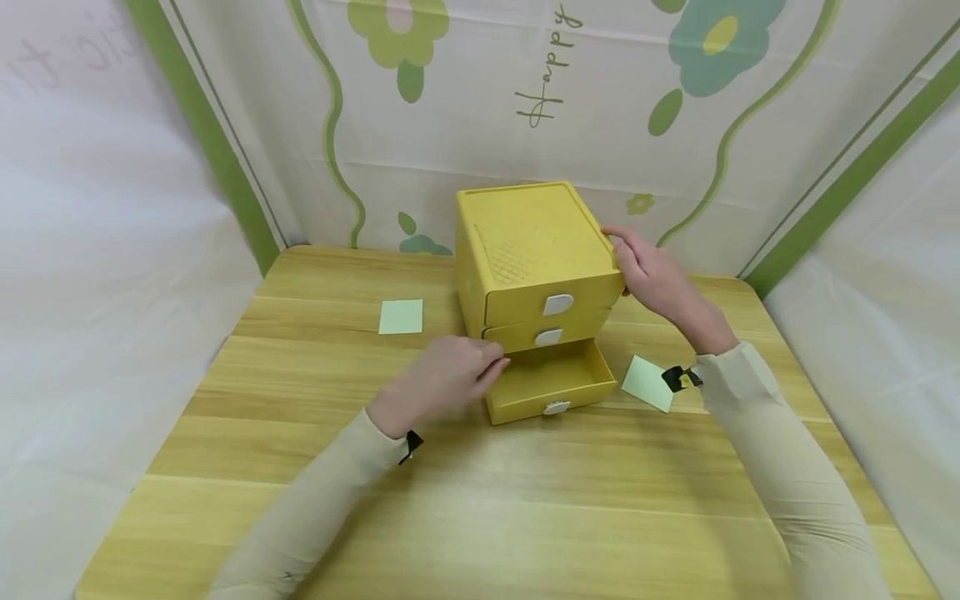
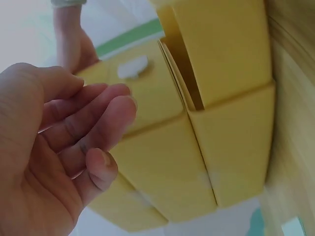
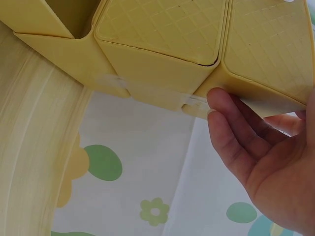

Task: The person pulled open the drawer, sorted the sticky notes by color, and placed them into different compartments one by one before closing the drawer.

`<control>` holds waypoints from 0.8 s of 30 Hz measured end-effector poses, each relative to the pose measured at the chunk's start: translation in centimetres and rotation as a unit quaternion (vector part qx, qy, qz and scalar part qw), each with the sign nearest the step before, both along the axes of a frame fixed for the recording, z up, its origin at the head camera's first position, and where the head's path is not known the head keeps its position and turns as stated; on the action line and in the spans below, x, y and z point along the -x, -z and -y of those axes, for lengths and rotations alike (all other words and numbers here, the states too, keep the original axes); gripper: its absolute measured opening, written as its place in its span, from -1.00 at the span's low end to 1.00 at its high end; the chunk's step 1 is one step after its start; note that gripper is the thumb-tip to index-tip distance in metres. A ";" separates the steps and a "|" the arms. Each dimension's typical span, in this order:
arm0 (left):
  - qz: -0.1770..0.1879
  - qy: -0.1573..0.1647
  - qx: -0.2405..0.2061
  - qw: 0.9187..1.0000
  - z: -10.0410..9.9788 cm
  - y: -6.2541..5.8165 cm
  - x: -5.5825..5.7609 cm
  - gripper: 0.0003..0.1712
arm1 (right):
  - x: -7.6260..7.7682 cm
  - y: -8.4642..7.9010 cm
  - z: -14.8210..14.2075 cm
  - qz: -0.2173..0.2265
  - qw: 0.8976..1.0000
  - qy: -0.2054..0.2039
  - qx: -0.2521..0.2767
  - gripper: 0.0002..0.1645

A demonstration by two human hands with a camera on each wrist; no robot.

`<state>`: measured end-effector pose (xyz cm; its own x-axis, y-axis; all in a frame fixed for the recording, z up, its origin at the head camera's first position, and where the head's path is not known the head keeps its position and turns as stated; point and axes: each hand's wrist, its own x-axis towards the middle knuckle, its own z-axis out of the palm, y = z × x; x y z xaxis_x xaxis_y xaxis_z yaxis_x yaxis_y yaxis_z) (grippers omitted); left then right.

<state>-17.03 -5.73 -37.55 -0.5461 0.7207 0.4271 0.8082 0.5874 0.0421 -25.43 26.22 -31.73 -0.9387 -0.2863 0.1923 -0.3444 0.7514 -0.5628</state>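
A yellow three-drawer cabinet (image 1: pixel 536 229) stands on the wooden table, its bottom drawer (image 1: pixel 551 387) pulled out and bare inside. My left hand (image 1: pixel 450 371) hovers at the front left of that drawer. In the left wrist view its loosely bent fingers (image 2: pixel 98 118) hold nothing, and they overlap the drawer fronts. My right hand (image 1: pixel 652 271) grips the cabinet's upper right side. The right wrist view shows its fingers (image 3: pixel 231 128) along the side wall. White tabs mark the top drawer (image 1: pixel 517 305) and the middle drawer (image 1: pixel 517 335), both pushed in.
One pale green paper square (image 1: pixel 401 317) lies left of the cabinet, another paper square (image 1: pixel 647 383) to its right near the right sleeve. A white curtain with printed flowers (image 1: pixel 480 133) hangs right behind the wooden table (image 1: pixel 480 525) and along both sides.
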 end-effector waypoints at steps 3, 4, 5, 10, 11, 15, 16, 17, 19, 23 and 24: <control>-0.011 -0.024 -0.015 1.000 1.2 0.0 0.3 -0.72 | -0.1 0.1 0.0 0.001 1.000 0.001 0.000 -0.32; -0.018 -0.039 -0.020 0.999 1.6 0.0 0.5 -0.73 | -0.1 0.1 0.0 0.001 1.000 0.001 -0.001 -0.32; -0.023 -0.055 -0.026 0.998 2.0 -0.1 0.7 -0.73 | -0.1 0.1 0.0 0.003 1.000 0.002 -0.001 -0.32; -0.026 -0.140 -0.050 0.989 3.9 -0.7 2.1 -0.63 | 0.0 0.1 0.2 -0.002 1.000 0.004 -0.004 -0.32; -0.020 -0.154 -0.054 0.986 4.3 -0.7 2.5 -0.62 | 0.0 0.1 0.2 -0.004 1.000 0.005 -0.002 -0.33; 0.005 -0.202 -0.049 0.978 5.7 -0.4 4.0 -0.60 | 0.2 0.2 0.3 -0.004 1.000 0.002 0.003 -0.36; 0.010 -0.212 -0.044 0.976 5.9 -0.3 4.4 -0.59 | 0.3 0.2 0.3 -0.003 1.000 0.001 0.005 -0.36; 0.017 -0.222 -0.036 0.974 6.2 -0.2 4.7 -0.58 | 0.3 0.3 0.3 -0.003 1.000 0.002 0.008 -0.36; 0.031 -0.236 -0.020 0.971 6.5 -0.1 5.4 -0.57 | 0.3 0.3 0.3 -0.003 1.000 0.005 0.013 -0.36; 0.048 -0.259 0.009 0.965 7.3 -0.1 6.9 -0.59 | 0.2 0.2 0.2 -0.006 1.000 0.012 0.013 -0.39; 0.050 -0.264 0.016 0.963 7.6 0.0 7.2 -0.61 | 0.2 0.2 0.2 -0.006 1.000 0.013 0.011 -0.39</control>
<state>-24.25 -13.29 -37.58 -0.8773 0.3421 0.3366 0.3884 0.9180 0.0793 -25.62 26.01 -31.90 -0.9435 -0.2576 0.2085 -0.3313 0.7481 -0.5749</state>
